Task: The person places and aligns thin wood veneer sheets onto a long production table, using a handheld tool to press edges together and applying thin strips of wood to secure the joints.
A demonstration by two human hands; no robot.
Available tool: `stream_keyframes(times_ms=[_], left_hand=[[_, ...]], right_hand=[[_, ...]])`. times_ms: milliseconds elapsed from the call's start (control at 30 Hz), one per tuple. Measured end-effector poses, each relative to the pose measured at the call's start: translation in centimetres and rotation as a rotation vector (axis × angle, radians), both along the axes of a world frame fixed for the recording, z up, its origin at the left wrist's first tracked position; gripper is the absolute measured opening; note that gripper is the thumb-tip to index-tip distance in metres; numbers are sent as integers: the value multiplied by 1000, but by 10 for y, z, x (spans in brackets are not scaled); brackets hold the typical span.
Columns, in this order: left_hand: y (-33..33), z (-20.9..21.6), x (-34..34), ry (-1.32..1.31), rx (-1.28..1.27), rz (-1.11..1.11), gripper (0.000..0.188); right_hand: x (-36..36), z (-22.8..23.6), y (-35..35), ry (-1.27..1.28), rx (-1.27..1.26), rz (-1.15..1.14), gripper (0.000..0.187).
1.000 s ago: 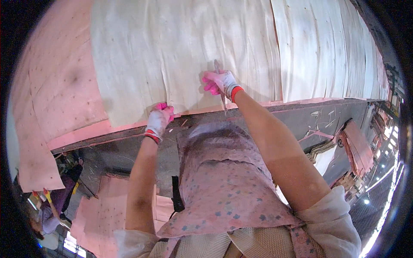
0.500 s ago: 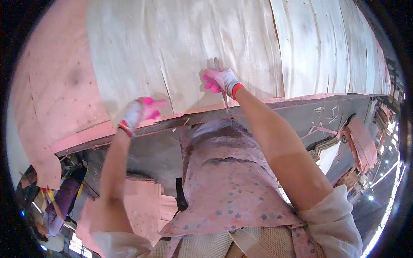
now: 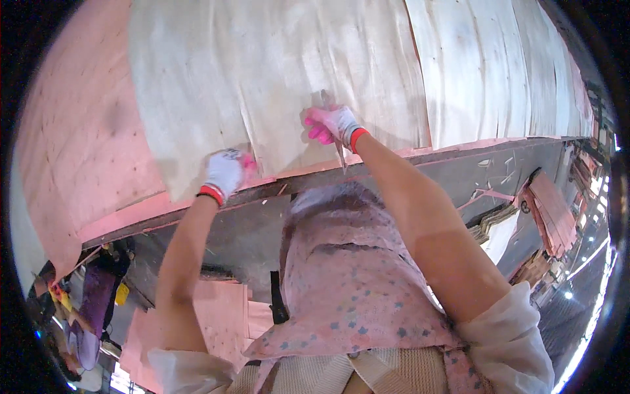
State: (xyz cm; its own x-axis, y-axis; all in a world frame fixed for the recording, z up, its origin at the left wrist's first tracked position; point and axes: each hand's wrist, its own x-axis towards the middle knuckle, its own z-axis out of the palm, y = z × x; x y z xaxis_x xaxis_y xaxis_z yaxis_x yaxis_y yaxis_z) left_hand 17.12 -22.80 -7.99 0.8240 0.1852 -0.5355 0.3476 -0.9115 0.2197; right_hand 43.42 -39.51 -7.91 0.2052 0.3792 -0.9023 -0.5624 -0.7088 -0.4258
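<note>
My right hand (image 3: 331, 125), in a white glove with pink fingers, is closed around a slim pointed tool (image 3: 342, 157). One end of it sticks up past the fingers and the tapered end points toward the table edge. Under that hand lies a pale wood veneer sheet (image 3: 190, 72). My left hand (image 3: 226, 172), gloved alike, is at the sheet's near edge beside a long split. Its pink fingertips are bunched against the veneer by the split; whatever they pinch is hidden. Beneath the pale sheets, pink veneer (image 3: 125, 213) shows along the near edge.
More pale veneer (image 3: 476, 72) continues to the right, and a pink sheet (image 3: 79, 131) covers the left. Pink sheets (image 3: 213, 315) are stacked low behind my left arm. Another pink stack (image 3: 550, 213) stands at the right. A co-worker's yellow-gloved hand (image 3: 62, 295) is at far left.
My left hand has moved right along the near edge to the split, its fingers drawing in. My right hand has shifted slightly left with the tool. The co-worker at far left has moved.
</note>
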Motion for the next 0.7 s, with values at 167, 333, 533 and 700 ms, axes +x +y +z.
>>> stream_keyframes(times_ms=[167, 333, 533, 700], left_hand=[[209, 57, -125, -123, 519, 254, 29], [175, 134, -85, 171, 91, 1053, 40], [30, 89, -12, 113, -301, 857, 51], [-3, 49, 71, 47, -70, 479, 59]], right_hand=[[-7, 8, 4, 25, 31, -10, 28], [7, 6, -10, -9, 0, -65, 27], [-1, 3, -4, 2, 17, -8, 27], [-3, 7, -4, -36, 17, -7, 28]])
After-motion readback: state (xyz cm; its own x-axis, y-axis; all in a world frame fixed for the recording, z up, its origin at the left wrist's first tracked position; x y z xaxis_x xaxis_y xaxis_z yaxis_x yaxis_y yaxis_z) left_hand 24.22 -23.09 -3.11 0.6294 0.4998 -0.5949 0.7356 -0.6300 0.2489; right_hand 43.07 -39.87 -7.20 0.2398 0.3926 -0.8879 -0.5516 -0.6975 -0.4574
